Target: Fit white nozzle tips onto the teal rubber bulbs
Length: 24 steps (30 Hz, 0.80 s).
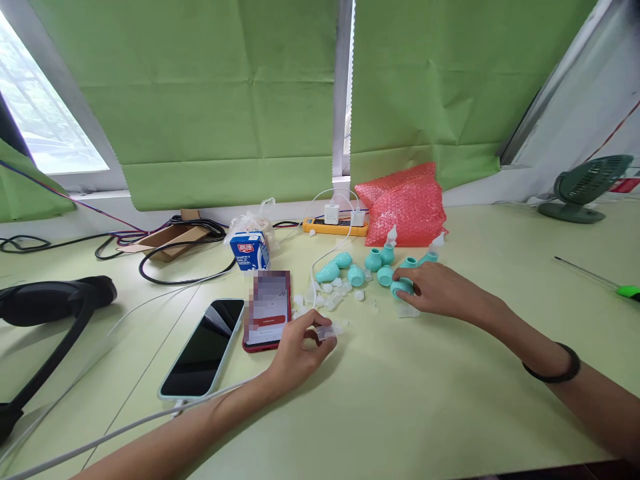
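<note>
Between the thumb and fingers of my left hand (300, 343) is a small translucent plastic nozzle (329, 331), its narrow end pointing right. My right hand (435, 288) pinches a teal hollow bulb (401, 289) just above the table, beside a flat clear piece (409, 311). More teal bulbs (355, 275) lie or stand behind the hands. Two of them carry translucent tips, one being an upright bulb (387, 254). Loose clear plastic parts (338, 298) and small white caps are scattered between my hands.
A red-cased phone (270, 313) and a black-screened phone (205, 350) lie left of my left hand. Behind are a blue milk carton (251, 251), a yellow power strip (320, 228) and a red bubble-wrap bag (405, 207). A white cable crosses my left forearm; a screwdriver (590, 273) lies right.
</note>
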Motion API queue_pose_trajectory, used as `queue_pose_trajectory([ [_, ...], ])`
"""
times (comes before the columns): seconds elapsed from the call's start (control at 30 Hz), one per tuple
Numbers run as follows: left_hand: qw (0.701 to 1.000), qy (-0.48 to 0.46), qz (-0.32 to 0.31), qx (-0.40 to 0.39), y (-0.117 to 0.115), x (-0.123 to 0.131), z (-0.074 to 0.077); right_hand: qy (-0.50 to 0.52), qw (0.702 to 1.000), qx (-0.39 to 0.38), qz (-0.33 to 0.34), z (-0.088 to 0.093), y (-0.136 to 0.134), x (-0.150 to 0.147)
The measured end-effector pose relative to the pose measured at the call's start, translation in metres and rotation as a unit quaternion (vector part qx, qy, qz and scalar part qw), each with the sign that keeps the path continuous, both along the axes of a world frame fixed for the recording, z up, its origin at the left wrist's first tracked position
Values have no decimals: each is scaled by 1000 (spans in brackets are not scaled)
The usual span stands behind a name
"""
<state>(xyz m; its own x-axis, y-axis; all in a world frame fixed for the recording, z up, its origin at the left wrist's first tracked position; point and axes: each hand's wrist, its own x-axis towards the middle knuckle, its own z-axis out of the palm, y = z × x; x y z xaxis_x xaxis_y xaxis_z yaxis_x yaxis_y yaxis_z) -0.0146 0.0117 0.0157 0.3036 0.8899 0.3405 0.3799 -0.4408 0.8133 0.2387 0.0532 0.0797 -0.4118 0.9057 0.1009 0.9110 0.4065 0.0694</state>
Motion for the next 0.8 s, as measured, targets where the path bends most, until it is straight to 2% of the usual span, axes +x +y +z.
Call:
queue_pose_trajectory([
  [0.1, 1000, -1, 2, -1, 0, -1, -1, 116, 989, -52, 70, 12, -13, -4],
  [0.2, 1000, -1, 5, 1, 0, -1, -3, 249, 947, -128, 159, 12, -22, -14],
  [0.27, 1000, -5, 4, 1, 0, 0, -3, 320, 907, -181, 205, 3, -24, -22],
  [0.33, 1000, -13, 9, 3, 1, 1, -4, 381, 868, -231, 221, -10, -23, -32],
  [0.43, 999, -29, 16, 0, 1, 2, -3, 470, 835, -227, 175, -34, -23, -45],
  [0.5, 999, -37, 11, -8, 1, 1, -1, 509, 828, -195, 133, -47, -22, -52],
  [0.57, 999, -43, -1, -19, 0, 0, 0, 516, 828, -179, 124, -54, -22, -55],
  [0.67, 996, -71, -19, -43, 0, -2, 0, 506, 838, -150, 138, -55, -21, -54],
  [0.8, 993, -111, -27, -41, 1, -3, -2, 441, 875, -76, 183, -51, -22, -48],
])
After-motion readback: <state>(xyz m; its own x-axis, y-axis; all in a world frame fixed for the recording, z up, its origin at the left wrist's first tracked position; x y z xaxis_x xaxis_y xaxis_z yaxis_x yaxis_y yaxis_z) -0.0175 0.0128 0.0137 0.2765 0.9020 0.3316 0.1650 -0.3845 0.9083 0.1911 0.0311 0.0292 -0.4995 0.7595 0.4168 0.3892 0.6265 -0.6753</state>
